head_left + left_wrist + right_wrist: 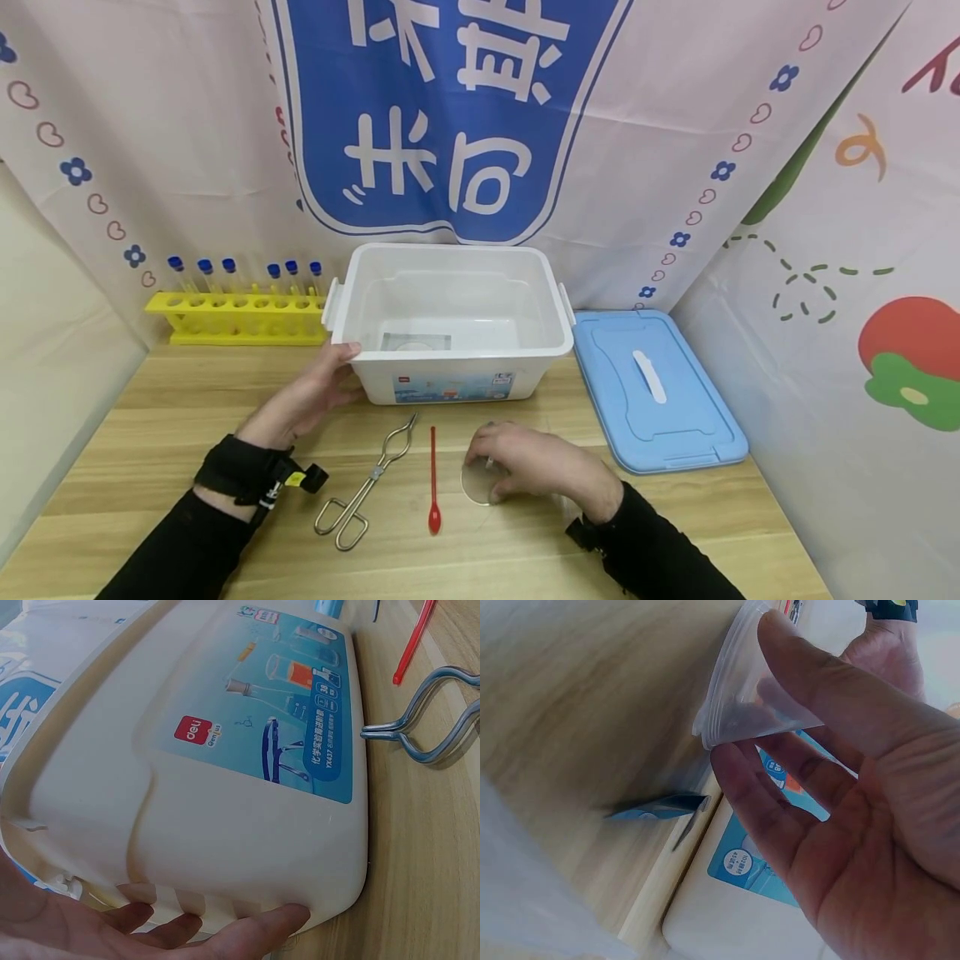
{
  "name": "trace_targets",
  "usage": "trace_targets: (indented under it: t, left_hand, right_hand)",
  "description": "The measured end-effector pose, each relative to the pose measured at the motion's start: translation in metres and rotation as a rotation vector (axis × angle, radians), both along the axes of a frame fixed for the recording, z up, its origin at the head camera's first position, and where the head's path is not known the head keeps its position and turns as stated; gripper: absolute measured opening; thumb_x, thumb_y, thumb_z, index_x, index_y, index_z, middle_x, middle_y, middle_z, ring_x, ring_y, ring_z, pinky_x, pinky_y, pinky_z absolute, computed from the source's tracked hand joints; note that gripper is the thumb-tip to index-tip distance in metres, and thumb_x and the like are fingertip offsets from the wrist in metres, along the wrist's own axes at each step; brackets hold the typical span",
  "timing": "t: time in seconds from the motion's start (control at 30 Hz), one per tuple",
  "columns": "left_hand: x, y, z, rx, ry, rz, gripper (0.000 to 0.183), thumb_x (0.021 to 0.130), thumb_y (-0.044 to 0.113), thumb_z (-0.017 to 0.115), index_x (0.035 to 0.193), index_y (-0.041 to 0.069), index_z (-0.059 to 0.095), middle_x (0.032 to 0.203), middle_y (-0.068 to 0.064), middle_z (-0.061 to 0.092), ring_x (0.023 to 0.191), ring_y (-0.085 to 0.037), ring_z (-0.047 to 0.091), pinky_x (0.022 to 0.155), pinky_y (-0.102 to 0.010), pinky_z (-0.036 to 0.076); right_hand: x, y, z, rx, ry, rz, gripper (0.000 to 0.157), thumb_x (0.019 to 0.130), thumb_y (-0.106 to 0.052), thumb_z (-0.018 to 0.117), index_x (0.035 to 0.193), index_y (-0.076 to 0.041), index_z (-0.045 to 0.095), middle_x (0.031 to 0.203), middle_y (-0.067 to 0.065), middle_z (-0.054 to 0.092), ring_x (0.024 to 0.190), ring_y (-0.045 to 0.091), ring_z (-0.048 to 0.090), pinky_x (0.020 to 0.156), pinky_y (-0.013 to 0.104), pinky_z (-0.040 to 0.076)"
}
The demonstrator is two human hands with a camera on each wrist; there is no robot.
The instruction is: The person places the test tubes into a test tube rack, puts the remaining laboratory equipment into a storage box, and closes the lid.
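My left hand [318, 392] touches the front left corner of a white plastic bin [450, 371]. Its thumb lies at the rim, and its fingers [247, 930] rest nearly straight along the outer wall. Farther right, my right hand [536, 462] pinches a clear plastic cup-shaped piece [739, 712] between thumb and fingertips. The wide round rim of this piece is down close to the tabletop, and the hand hides much of it from above. Left of it lies a red plastic spoon [433, 483], and beside that, metal crucible tongs [371, 483].
A yellow test tube rack [247, 321] with several blue-capped tubes stands at the back left. To the bin's right, a blue lid [667, 392] with a white handle lies flat. Printed cloth [637, 150] hangs behind the wooden table [270, 533].
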State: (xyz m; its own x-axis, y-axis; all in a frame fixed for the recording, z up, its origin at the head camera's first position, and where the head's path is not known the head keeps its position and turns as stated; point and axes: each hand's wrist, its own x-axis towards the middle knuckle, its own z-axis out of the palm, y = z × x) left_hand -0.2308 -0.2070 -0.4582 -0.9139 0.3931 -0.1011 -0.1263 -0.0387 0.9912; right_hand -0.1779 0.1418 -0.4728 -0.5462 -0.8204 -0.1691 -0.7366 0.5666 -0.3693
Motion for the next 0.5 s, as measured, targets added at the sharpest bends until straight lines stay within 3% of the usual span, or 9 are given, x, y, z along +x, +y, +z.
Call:
trace_targets:
  t: [0.5]
  left_hand:
    - [-0.0006,-0.0002,-0.0013,-0.005,0.007,0.002,0.083,0.103,0.040,0.043,0.165,0.022,-0.008,0.167,-0.027,0.001,0.153,-0.052,0.003,0.110,-0.079,0.021]
  right_hand:
    - [0.0004,0.0017,0.0075,-0.023,0.013,0.038,0.051,0.078,-0.026,0.088,0.126,-0.019,0.071,0.125,-0.010,0.066,0.110,0.003,0.058,0.094,0.018,0.050]
